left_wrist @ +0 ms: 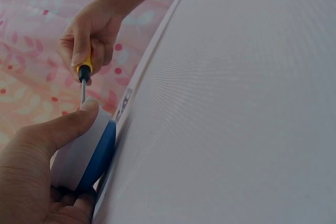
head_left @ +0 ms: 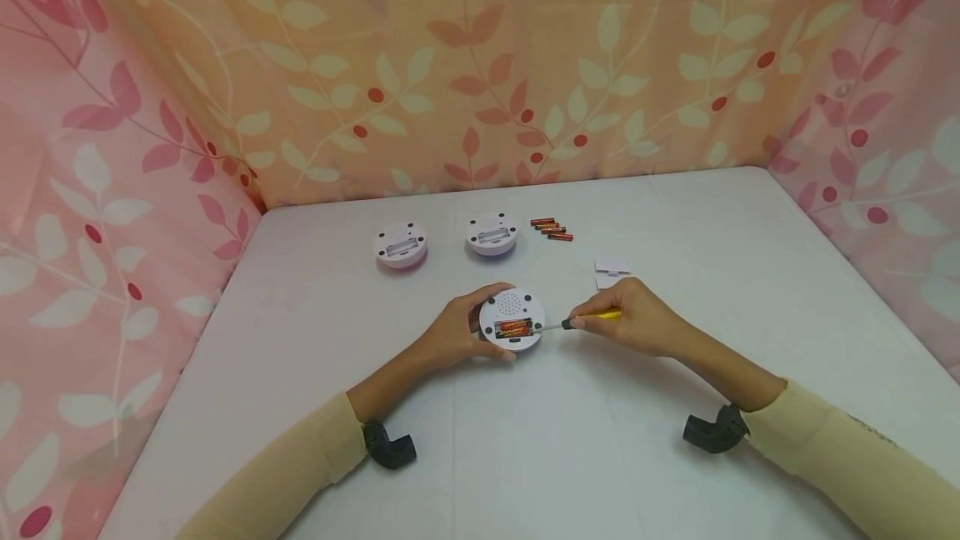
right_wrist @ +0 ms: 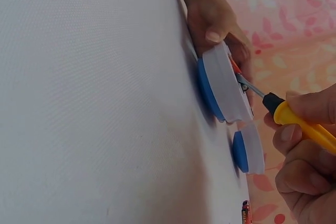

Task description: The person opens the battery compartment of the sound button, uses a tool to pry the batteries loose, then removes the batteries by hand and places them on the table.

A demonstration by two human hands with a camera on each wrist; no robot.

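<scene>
A round white device with a blue underside (head_left: 512, 307) lies with its battery side up near the table's middle. Red batteries (head_left: 513, 328) sit in its compartment. My left hand (head_left: 467, 327) grips the device's left side, thumb on the near edge and fingers round the far edge. In my right hand (head_left: 633, 319) is a screwdriver with a yellow and black handle (right_wrist: 302, 121). Its metal tip meets the right end of the battery compartment, as the right wrist view also shows; whether it touches a battery or the contact, I cannot tell.
Two similar round devices, one at the left (head_left: 401, 245) and one nearer the middle (head_left: 492, 234), stand behind with bare battery compartments. Several loose batteries (head_left: 551, 228) lie right of them. White plastic covers (head_left: 612, 272) rest beyond my right hand. Patterned cloth (head_left: 480, 65) borders the table.
</scene>
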